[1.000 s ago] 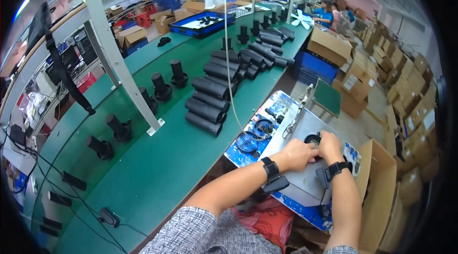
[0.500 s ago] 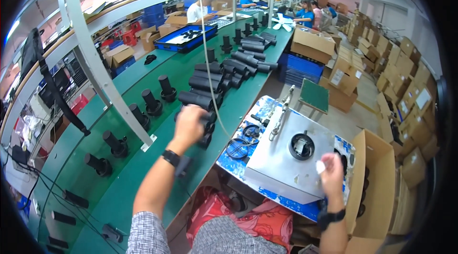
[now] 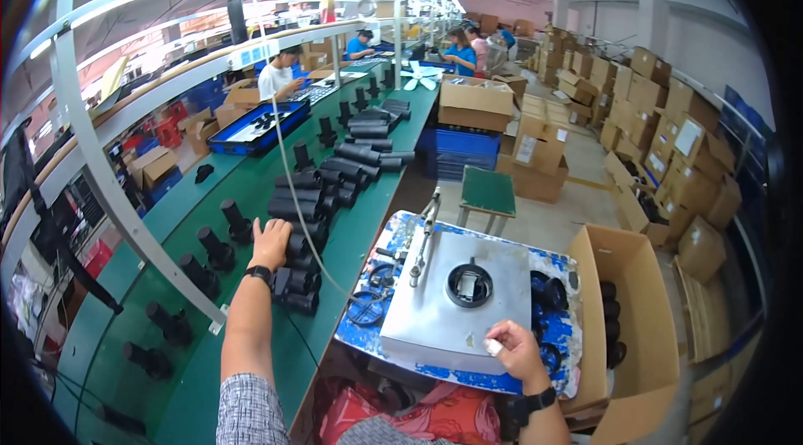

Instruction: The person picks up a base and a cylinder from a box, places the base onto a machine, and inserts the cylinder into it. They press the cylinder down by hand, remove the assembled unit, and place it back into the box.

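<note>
My left hand [image 3: 270, 244] is at the left edge of a row of black cylindrical housings [image 3: 294, 209] lying on the green bench. Its fingers are spread, and I cannot tell whether they touch a housing. Closer to me in that row lie darker, stubby black parts [image 3: 297, 290]. My right hand [image 3: 520, 355] is over the near right corner of a silver metal box [image 3: 427, 315], pinching a small crumpled white piece [image 3: 493, 346]. A black ring [image 3: 452, 293] with a pale part inside is set in the box's top. A metal clamp [image 3: 424, 240] stands along the box's left side.
The box sits on a paint-spotted blue stand [image 3: 355, 332] with black round parts. An open carton [image 3: 644, 311] holding black parts is on the right. Upright black pieces [image 3: 198, 275] line the bench's left. A green stool [image 3: 488, 191] stands ahead; co-workers sit farther along.
The view has turned right. My left hand, blurred over the housings before, is now at their left edge with fingers spread. My right hand has shifted toward the box's near corner, still pinching the white piece.
</note>
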`<state>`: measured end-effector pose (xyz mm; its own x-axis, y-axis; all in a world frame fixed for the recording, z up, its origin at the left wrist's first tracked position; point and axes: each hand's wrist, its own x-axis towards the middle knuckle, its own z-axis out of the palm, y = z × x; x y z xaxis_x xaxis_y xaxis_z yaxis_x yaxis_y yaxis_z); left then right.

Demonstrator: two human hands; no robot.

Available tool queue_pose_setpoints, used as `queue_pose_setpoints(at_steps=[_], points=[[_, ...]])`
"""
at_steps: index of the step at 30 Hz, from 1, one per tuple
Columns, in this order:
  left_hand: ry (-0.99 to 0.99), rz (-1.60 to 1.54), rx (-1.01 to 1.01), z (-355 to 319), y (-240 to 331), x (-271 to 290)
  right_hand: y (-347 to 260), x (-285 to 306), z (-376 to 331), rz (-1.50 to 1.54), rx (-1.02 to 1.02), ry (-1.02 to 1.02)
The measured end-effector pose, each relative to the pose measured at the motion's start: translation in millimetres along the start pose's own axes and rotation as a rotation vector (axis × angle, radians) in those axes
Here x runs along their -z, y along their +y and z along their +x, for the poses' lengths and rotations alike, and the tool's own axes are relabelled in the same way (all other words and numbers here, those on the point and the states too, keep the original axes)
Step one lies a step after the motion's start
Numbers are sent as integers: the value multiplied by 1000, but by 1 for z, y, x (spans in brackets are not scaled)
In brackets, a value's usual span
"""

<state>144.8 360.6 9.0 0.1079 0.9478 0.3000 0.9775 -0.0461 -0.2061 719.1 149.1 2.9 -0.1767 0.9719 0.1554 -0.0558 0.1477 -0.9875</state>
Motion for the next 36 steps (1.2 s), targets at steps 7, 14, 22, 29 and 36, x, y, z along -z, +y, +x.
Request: queue_pose_setpoints(at_steps=[7,14,22,29,36], points=[[550,-143,16,-85,67,130,-1,-10,-2,28,-13,-72],[464,-261,-772,-169,232,227,-60,-98,11,-190,90,-342],[438,-1203,-43,-191,263,140,-74,-36,51,183,-48,-199],[242,-826,-152,-217,307,99,-59,-4,153,-38,305,329],[263,-720,-150,-224,306,90,-8,-18,153,-348,313,280]])
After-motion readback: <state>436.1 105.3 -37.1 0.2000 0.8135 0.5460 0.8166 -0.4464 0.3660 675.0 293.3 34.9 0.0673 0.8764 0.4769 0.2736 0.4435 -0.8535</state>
